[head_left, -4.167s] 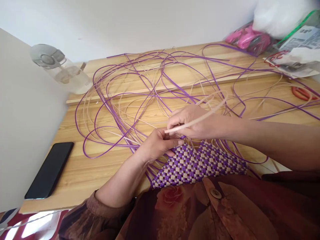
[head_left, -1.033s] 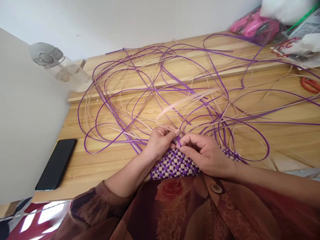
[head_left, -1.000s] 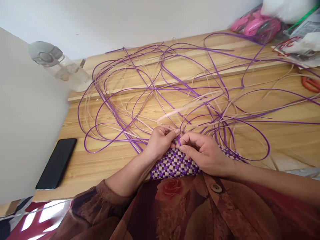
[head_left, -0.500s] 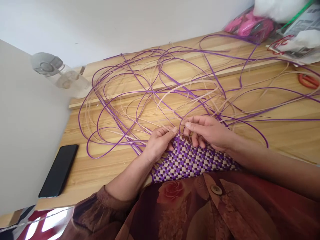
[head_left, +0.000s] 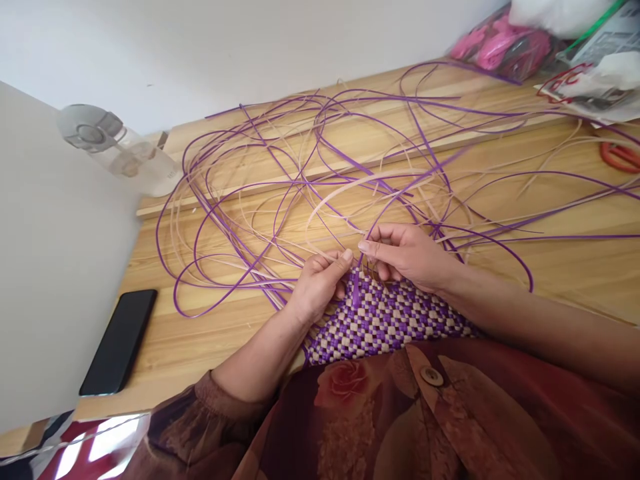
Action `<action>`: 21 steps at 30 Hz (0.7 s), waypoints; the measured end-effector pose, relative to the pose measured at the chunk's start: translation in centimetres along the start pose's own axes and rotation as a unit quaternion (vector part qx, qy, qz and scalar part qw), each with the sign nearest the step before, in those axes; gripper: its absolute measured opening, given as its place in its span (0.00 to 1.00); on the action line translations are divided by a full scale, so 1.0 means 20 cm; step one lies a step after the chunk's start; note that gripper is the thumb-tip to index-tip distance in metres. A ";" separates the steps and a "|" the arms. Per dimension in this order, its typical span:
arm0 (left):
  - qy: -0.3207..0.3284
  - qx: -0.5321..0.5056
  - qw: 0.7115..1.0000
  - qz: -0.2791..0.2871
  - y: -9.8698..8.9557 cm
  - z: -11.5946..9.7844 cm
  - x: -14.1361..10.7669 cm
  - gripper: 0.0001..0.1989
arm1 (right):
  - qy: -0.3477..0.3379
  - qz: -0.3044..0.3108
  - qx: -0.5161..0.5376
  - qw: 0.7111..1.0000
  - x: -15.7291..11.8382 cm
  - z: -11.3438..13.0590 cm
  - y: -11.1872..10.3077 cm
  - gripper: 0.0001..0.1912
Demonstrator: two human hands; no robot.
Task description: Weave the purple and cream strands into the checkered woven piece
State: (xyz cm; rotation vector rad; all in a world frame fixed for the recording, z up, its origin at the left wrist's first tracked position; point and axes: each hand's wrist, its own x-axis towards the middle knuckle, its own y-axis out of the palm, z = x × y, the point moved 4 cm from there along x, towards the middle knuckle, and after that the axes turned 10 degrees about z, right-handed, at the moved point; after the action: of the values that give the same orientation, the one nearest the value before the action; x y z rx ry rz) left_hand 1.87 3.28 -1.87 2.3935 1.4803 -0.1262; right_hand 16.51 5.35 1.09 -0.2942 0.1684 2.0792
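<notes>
A woven piece [head_left: 385, 320] in a purple and beige check lies against my body at the table's front. My left hand [head_left: 320, 283] pinches its upper left edge, thumb and fingers closed on the weave. Just to the right, my right hand [head_left: 405, 253] pinches a purple strip [head_left: 389, 204] between thumb and forefinger; the strip runs up and to the right. A short purple strip end [head_left: 356, 292] lies over the weave below my fingertips. Long loose purple and beige strips [head_left: 225, 227] fan out in loops beyond both hands.
A black phone [head_left: 119, 343] lies on the wooden table [head_left: 170, 347] at the left. Behind it stands a clear bottle with a grey lid [head_left: 93, 127]. Orange-handled scissors [head_left: 620, 157], a printed bag [head_left: 595, 83] and a bag of pink items [head_left: 505, 48] are at the right.
My right hand has moved slightly left and up, its fingers drawn closer together. The purple strip at its fingertips now stretches up to the right. My left hand has barely moved.
</notes>
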 end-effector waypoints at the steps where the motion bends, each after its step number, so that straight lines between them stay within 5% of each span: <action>1: 0.000 0.004 1.000 0.005 0.00 0.00 0.00 0.19 | 0.000 0.019 0.001 1.000 0.00 0.00 0.02 0.14; 5: 0.001 0.019 1.000 0.018 0.02 -0.02 -0.01 0.16 | -0.004 0.041 -0.033 0.999 0.04 -0.01 0.02 0.14; 10: -0.010 0.015 1.000 -0.007 0.02 -0.02 -0.02 0.17 | -0.008 -0.214 0.038 0.976 0.11 0.00 -0.30 0.08; 12: -0.012 0.017 1.000 -0.007 0.01 -0.01 -0.02 0.17 | -0.009 -0.263 0.093 0.960 0.13 0.01 -0.42 0.09; 16: -0.030 0.011 0.999 0.006 -0.01 -0.01 0.00 0.18 | 0.016 -0.177 0.153 0.972 0.13 0.05 -0.41 0.09; 21: -0.050 0.100 0.994 0.008 -0.06 -0.07 -0.01 0.24 | 0.112 0.070 0.003 0.991 0.08 0.03 -0.12 0.13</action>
State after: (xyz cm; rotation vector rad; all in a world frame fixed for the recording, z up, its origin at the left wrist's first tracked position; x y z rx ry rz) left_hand 0.53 4.03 -0.73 2.5109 1.4643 -0.4026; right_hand 17.72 7.99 1.20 -0.5260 0.3377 2.1799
